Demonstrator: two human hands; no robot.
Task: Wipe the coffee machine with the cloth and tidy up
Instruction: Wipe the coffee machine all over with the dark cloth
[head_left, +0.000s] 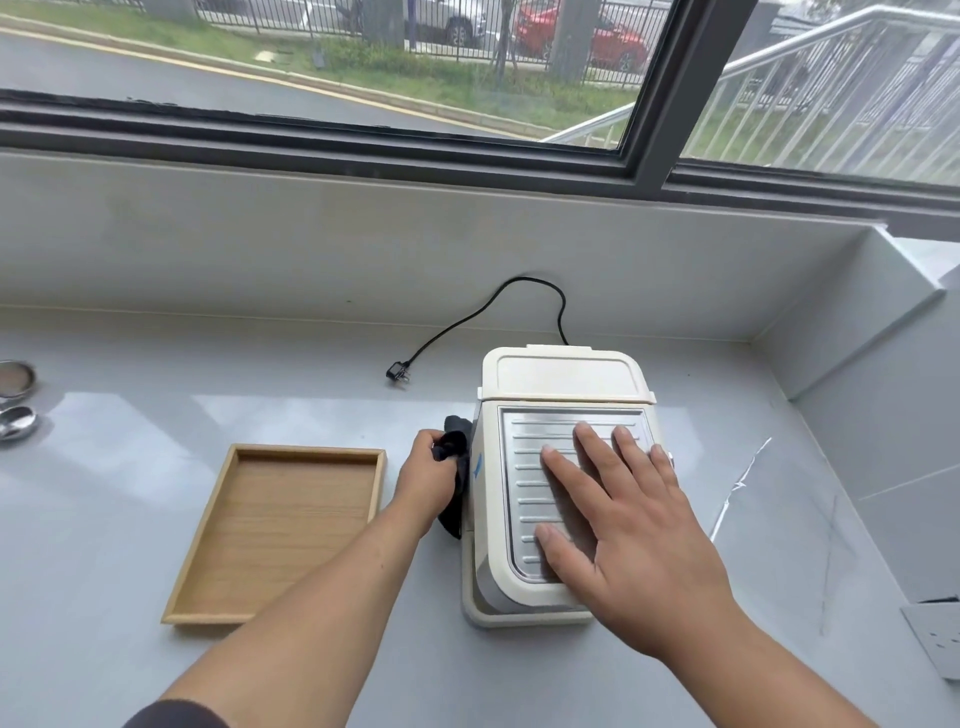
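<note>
Coffee machine (558, 467): cream-coloured body, standing on the grey counter (779, 545) at about 3 o'clock from frame centre; ribbed metal plate (530, 467) on its top face; pale lid section at its 12 o'clock end.

Right hand (623, 525): laid flat, palm down, on the ribbed metal plate; fingers (587, 447) extended and spread apart, tips pointing toward 11 o'clock; thumb out to the 9 o'clock side, also resting on the plate; the hand grips nothing; contact is by palm and finger pads only.

Left hand (423, 483): at the machine's 9 o'clock side, curled closed around a dark cloth (452, 449); the cloth is bunched in the fist, one fold standing up at the hand's 12 o'clock, another hanging down at its 5 o'clock; the cloth lies against the machine's left wall; whether the knuckles themselves touch the wall cannot be told.

Wooden tray (179, 587): shallow, rectangular, at 9 o'clock of the left hand, just beside the forearm; nothing in it.

Power cord (498, 296): black, running from the machine's 12 o'clock end in a loop along the counter; plug (397, 370) lying loose on the counter at 10 o'clock of the machine, well apart from the wall socket (935, 644) at the frame's 4 o'clock edge.

Metal items (15, 400) at the far 9 o'clock edge, partly cut off; identity not determinable.
</note>
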